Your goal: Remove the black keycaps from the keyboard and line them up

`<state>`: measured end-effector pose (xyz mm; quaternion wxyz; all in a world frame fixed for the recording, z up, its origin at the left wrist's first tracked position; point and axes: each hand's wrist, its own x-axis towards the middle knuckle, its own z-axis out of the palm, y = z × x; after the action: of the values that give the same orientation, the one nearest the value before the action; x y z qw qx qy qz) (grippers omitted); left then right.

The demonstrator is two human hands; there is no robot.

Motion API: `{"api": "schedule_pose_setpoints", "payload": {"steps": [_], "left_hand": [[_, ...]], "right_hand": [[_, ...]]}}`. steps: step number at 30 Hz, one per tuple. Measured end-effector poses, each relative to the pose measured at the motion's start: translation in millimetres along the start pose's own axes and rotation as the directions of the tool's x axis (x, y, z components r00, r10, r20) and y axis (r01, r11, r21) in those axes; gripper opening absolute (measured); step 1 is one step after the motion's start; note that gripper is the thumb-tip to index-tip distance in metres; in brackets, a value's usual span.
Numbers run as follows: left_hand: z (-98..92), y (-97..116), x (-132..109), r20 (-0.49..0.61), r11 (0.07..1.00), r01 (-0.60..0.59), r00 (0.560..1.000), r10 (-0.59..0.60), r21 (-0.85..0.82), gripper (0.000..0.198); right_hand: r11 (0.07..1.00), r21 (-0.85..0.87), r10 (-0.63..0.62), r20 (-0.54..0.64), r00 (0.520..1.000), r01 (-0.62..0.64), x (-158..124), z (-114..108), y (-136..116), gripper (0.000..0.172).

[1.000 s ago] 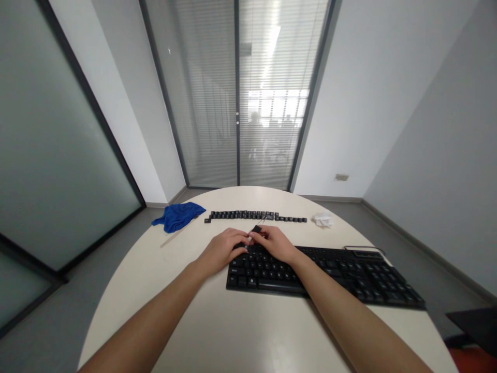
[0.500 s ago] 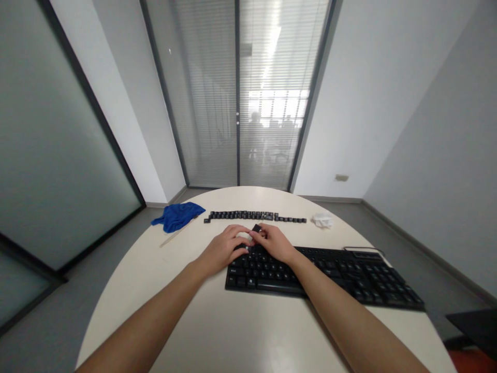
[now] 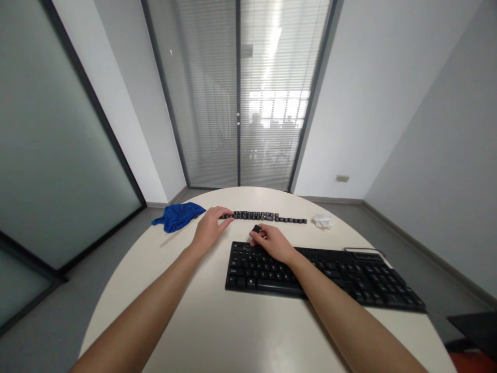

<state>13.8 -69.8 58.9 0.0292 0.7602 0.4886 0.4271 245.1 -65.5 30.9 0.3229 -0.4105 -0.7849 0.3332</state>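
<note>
Both hands I see over my link are bare. The left hand (image 3: 209, 228) and the right hand (image 3: 275, 242) have slim fingers (image 3: 226, 224) and narrow, uncovered wrists (image 3: 193, 252). Behind the hands, the left forearm (image 3: 142, 308) and the right forearm (image 3: 341, 308) are bare as well, smooth in outline, growing wider away from the wrists until they leave my view. Finer detail on the hands is too small for me to tell.

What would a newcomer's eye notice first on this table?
Probably the bright blue cloth, at the far left of the table. Next, perhaps the black keyboard beneath the right hand, and the row of keycaps beyond it, with the left hand at its left end.
</note>
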Motion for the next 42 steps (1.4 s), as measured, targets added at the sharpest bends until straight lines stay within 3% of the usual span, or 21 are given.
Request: {"api": "schedule_pose_setpoints", "payload": {"steps": [3,7,17,22,42], "left_hand": [[-7.6,-11,17,-0.043,0.994,0.108,0.993,-0.107,0.027,0.015],[-11.5,-26,15,-0.097,0.985,0.074,0.994,-0.059,0.158,0.016],[4.8,-69,-13,0.031,0.956,0.017,0.999,-0.028,0.293,0.019],[5.7,-73,-14,0.075,0.938,0.036,0.995,-0.065,0.344,0.018],[8.3,-76,-16,0.066,0.875,0.07,0.991,-0.116,0.48,0.018]], "right_hand": [[1.0,-0.013,-0.002,-0.001,1.0,0.002,0,-1,0,0.029],[1.0,-0.014,-0.006,0.006,1.0,0.006,-1,-2,0,0.03],[1.0,-0.019,-0.004,0.013,1.0,0.005,-1,-2,-1,0.03],[1.0,-0.017,-0.013,0.011,1.0,0.013,0,-2,0,0.028],[0.999,-0.041,-0.008,0.009,1.0,0.008,-1,-1,0,0.03]]}}
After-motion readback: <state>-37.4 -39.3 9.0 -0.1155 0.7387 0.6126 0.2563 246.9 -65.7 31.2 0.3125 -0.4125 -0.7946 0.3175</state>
